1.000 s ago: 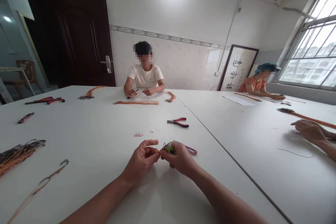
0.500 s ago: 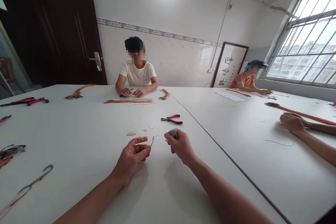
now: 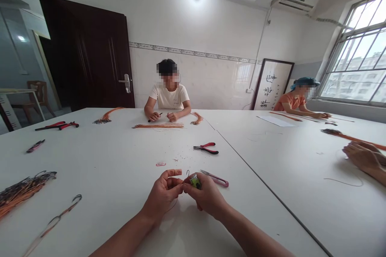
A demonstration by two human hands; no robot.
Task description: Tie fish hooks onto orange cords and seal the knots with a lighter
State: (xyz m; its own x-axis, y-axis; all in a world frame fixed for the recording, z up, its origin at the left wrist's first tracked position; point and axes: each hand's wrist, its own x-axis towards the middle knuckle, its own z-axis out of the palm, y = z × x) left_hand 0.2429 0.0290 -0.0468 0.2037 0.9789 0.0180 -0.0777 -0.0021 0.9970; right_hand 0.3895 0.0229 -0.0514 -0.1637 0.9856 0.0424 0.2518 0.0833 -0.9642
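In the middle of the table, my left hand (image 3: 164, 192) is closed in a pinch on a small dark fish hook (image 3: 187, 173), whose bend points up. A thin line (image 3: 172, 207) hangs in a curve below that hand. My right hand (image 3: 208, 190) is closed around what looks like a green lighter (image 3: 195, 181), and its fingertips meet those of my left hand at the hook's lower end. Just beyond my right hand lie pink-handled thread snips (image 3: 217, 178). Red-and-black pliers (image 3: 206, 147) rest farther off. My fingers hide most of the hook's shank.
Left of me lie a bundle of hooks with orange lines (image 3: 25, 192) and a large linked hook (image 3: 60, 217). More pliers (image 3: 58, 125) are at the far left. A person (image 3: 168, 96) sits opposite; another person's hands (image 3: 364, 156) work at the right. A seam (image 3: 256, 172) crosses the table.
My right hand has come over to my left, and their fingertips now meet at the hook. The thread snips, mostly hidden before, now show on the table. The view has shifted left and up.
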